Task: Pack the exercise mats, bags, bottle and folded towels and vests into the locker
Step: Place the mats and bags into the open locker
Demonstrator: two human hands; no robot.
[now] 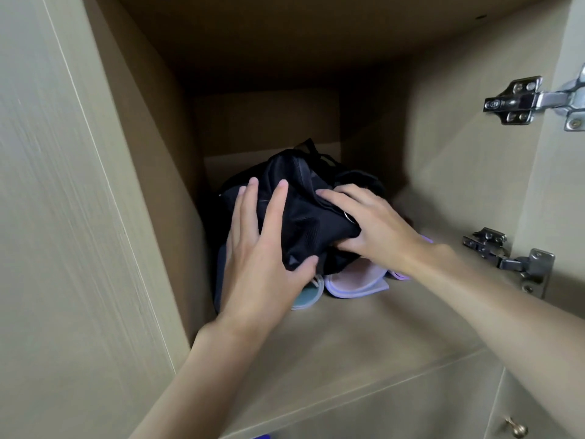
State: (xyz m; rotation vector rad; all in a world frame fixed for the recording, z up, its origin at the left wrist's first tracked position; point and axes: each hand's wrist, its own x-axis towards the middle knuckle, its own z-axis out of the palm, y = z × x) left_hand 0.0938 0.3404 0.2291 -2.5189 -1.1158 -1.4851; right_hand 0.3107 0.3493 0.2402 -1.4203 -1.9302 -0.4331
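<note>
I reach both arms into the open locker (pixel 364 337). The black bag (pixel 300 213) sits deep in the compartment, toward the left wall, and rests on top of the rolled exercise mats.

1. Left hand (pixel 262 261): it lies flat against the left face of the black bag. The fingers are straight and spread and point toward the back of the locker. The thumb touches the lower front edge of the bag. The fingers do not curl round the fabric.
2. Right hand (pixel 376 229): it grips the right side of the black bag. The fingers bend over the top of the fabric and the thumb presses in from below. A small metal ring (pixel 349 217) on the bag shows just beside the knuckles.
3. Mats: the end of a purple mat (pixel 354 285) shows under the bag, on the shelf floor. The end of a teal mat (pixel 308 297) lies just beside it on the left, partly hidden by my left thumb.

On the right wall, two metal hinges, an upper hinge (pixel 522 99) and a lower hinge (pixel 506 258), carry the open door. A small round knob (pixel 516 430) shows on a panel below the shelf.
</note>
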